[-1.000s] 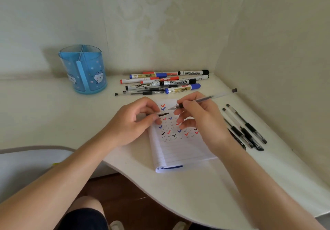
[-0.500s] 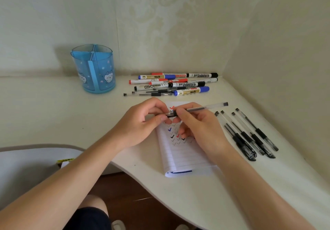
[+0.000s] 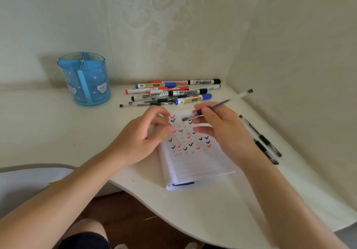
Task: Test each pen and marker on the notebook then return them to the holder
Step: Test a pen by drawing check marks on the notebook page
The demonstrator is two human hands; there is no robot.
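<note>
Hovering over the notebook [image 3: 195, 163]: right hand [image 3: 222, 131], grip pinching a tilted pen [image 3: 222, 103]; left hand [image 3: 143, 138] loosely curled, released.

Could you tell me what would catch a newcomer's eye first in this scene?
Probably the notebook at the desk's front edge, its page covered in red, blue and black ticks, with the right hand holding a pen above it. Next, the blue holder at back left, beside the pile of markers.
</note>
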